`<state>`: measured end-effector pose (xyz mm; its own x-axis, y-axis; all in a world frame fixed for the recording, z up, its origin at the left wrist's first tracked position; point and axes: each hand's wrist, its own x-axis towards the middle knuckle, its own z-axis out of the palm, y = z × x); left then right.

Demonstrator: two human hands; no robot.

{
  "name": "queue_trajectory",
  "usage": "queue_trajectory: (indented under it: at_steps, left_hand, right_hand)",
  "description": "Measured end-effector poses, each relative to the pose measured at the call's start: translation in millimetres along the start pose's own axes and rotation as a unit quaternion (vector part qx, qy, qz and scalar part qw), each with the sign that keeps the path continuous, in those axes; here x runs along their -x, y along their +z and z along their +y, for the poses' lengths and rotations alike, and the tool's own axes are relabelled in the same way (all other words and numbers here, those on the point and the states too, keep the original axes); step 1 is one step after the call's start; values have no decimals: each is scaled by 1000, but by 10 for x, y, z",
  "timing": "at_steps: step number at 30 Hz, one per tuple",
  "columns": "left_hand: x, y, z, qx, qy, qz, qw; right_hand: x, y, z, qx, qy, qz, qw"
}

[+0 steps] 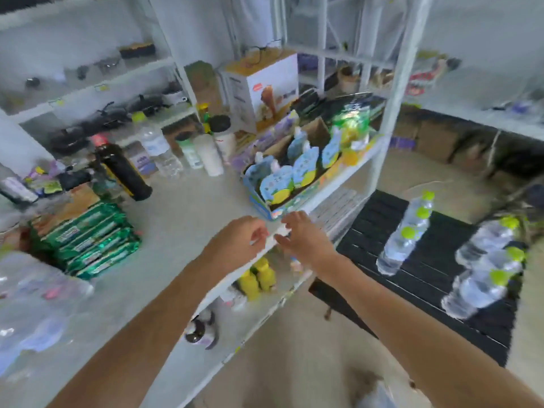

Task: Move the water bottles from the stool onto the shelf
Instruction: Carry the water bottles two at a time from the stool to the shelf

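Hovering empty, loosely curled hands [273, 240] at shelf [188, 207] edge; bottle labels [397, 245] unreadable

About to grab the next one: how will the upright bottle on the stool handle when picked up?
The bottle looks full of clear water, so probably heavy for its size. It stands tall and narrow on the slatted stool, so a sideways nudge may tip it. Thin clear plastic will likely flex under a hard squeeze.
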<state>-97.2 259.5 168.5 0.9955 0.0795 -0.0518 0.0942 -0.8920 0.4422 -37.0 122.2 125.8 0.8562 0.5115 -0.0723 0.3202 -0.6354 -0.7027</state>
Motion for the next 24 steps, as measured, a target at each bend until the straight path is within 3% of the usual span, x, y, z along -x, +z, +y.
queue_trajectory:
  at_steps: [6,11,18,24]
  left_hand:
    - [-878,1337,1114,-34,7,-158,987]
    - [-1277,2041,1915,-61,64,-191,978]
    - [-1601,2543,2349,-104,122,-219,963]
    - [-2008,2840,2319,-183,101,-325,922]
  right_hand:
    - [405,-1222,1626,45,133,84,987]
    - [966,-1817,2673,48,252,102,961]
    - [1363,-1920,3464,56,368,47,927]
    - [1366,-1677,3760,45,424,1,905]
